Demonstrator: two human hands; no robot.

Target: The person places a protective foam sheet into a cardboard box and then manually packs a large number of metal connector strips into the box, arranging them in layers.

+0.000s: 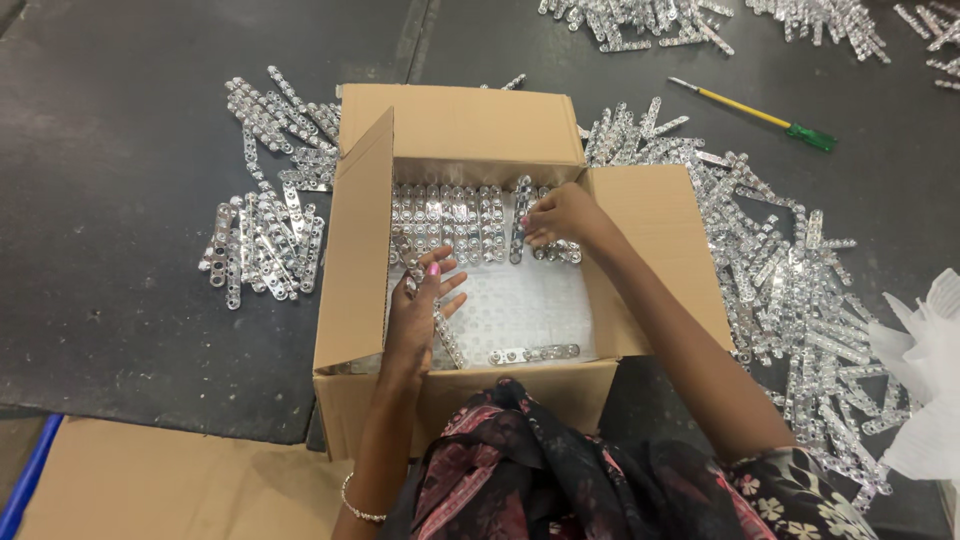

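An open cardboard box (650,210) stands on the dark floor in front of me. Rows of shiny perforated metal strips (450,215) line its far end on a white liner. My right hand (562,215) reaches into the box, its fingers pinched on a strip (520,215) at the end of the row. My left hand (425,305) is inside the box near the left wall, fingers partly spread, touching a few strips (447,335) that lie under it. One loose strip (535,353) lies flat near the front wall.
Heaps of the same metal strips lie left (265,235) and right (790,290) of the box and along the top edge (640,20). A yellow screwdriver with green handle (755,115) lies at the upper right. White plastic wrap (925,390) sits at the right edge; flat cardboard (170,485) lies at the lower left.
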